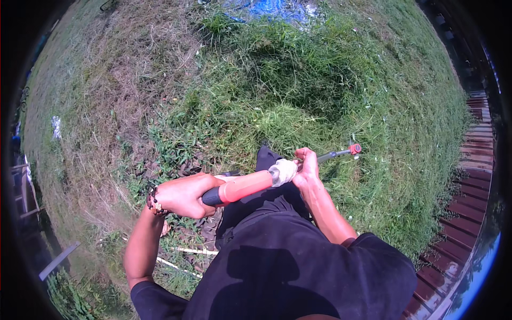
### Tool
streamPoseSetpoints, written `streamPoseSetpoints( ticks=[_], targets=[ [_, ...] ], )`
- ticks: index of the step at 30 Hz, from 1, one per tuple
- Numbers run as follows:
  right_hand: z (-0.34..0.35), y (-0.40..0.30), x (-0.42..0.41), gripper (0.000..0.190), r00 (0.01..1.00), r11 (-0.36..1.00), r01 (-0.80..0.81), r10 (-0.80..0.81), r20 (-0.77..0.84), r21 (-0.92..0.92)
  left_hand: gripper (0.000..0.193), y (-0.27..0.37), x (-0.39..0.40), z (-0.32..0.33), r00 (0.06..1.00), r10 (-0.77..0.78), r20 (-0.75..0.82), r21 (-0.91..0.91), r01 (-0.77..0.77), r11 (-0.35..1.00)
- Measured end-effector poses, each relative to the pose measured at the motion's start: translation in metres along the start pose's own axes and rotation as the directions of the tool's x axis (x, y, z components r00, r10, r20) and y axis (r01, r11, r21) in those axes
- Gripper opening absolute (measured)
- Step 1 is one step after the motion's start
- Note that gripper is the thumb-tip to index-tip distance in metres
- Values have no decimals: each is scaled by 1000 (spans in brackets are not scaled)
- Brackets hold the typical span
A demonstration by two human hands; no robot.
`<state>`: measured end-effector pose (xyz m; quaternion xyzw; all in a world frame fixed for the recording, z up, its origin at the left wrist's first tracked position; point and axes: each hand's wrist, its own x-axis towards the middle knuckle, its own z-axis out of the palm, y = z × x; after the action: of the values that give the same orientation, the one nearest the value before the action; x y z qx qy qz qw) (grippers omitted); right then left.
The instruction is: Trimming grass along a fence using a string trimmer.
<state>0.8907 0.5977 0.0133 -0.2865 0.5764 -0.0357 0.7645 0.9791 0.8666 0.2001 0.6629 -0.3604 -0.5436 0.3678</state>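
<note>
A grass trimmer (250,186) with an orange-red body and black grip lies across the front of my body. My left hand (186,196), with a beaded bracelet at the wrist, is closed around its grip end; its fingers are partly hidden. White wrapping (284,172) covers the tool where the body meets the grey shaft (327,156). Just beyond that wrapping, my right hand (307,170) holds the shaft, thumb side up. The shaft runs out to the right and ends in a red head (355,149) over the grass.
Tall green grass (296,72) stands ahead, with drier cut grass (132,72) to the left. A blue tarp (272,8) lies at the far edge. Rusty corrugated metal sheets (472,196) line the right side. Thin pale sticks (194,251) and brown leaves (208,232) lie near my left side.
</note>
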Motion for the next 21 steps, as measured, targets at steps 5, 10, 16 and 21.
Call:
streamPoseSetpoints(
  ticks=[5,10,16,21],
  targets=[
    [29,-11,4,11,982,987,-153,156,104,-36,42,38,2,23,989,-35,-144,128,54,990],
    [96,2,33,12,901,945,-274,317,295,-178,39,48,6,54,900,-142,-413,262,267,927],
    [181,36,77,18,780,879,-302,450,434,-368,34,38,49,64,652,-33,-757,340,437,833],
    [212,36,104,20,714,867,-346,491,499,-359,29,15,79,55,675,-289,-679,145,508,849]
  ],
)
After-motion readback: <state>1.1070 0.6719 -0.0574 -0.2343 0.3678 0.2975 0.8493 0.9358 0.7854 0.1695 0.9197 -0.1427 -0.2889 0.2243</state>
